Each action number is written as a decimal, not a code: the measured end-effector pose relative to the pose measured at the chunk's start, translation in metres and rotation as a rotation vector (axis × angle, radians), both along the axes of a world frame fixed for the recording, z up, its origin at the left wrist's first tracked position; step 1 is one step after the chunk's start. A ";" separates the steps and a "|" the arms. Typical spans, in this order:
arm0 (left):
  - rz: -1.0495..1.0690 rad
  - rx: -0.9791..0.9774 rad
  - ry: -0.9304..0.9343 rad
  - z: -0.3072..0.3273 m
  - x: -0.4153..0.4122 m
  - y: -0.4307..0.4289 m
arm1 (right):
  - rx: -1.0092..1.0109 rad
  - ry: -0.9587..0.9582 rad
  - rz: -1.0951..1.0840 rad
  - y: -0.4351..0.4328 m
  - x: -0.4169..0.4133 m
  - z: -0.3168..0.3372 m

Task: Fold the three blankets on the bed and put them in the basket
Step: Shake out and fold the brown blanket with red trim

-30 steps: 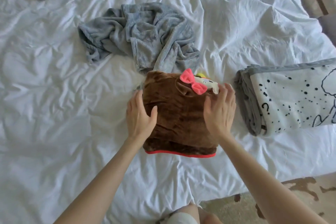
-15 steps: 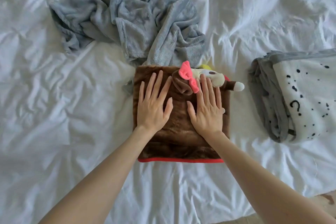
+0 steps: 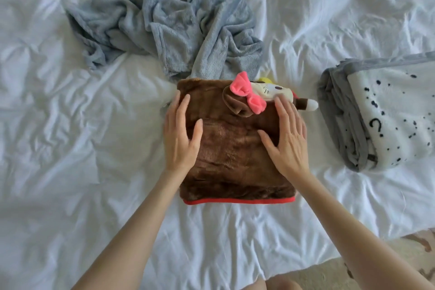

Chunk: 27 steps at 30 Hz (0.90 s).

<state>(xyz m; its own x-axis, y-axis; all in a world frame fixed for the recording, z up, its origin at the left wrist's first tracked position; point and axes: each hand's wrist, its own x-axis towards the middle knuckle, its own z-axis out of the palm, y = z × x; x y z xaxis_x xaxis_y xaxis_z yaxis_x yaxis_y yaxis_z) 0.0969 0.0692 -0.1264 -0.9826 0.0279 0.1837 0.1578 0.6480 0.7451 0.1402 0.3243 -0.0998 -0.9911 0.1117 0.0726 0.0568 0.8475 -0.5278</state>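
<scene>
Left hand [image 3: 180,135] and right hand [image 3: 286,139], fingers straight, rest flat on the folded brown blanket [image 3: 233,160] on the bed [image 3: 70,172]

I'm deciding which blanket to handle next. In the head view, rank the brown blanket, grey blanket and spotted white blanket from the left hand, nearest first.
1. Brown blanket: folded, directly under the left hand.
2. Grey blanket: crumpled, just beyond the fingers.
3. Spotted white blanket: folded, far to the right.
</scene>
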 end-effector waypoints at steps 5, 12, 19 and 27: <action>0.321 0.415 -0.553 0.007 0.029 -0.026 | -0.333 -0.159 -0.338 0.006 0.018 0.013; 0.314 0.762 -0.997 0.014 0.032 -0.022 | -0.881 -0.675 -0.727 0.011 0.013 0.022; 0.224 1.002 -1.202 0.038 0.029 0.000 | -1.068 -0.764 -0.776 0.008 0.006 0.048; 0.235 1.104 -1.107 0.098 0.037 0.038 | -1.159 -0.568 -0.676 0.047 0.006 0.102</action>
<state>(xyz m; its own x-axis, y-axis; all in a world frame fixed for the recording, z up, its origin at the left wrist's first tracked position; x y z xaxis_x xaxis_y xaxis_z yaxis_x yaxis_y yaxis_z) 0.1338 0.1074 -0.0286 -0.6013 0.2052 -0.7723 -0.7838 -0.3392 0.5201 0.1460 0.3715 0.0020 -0.5908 0.2813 -0.7562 0.6934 -0.3020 -0.6542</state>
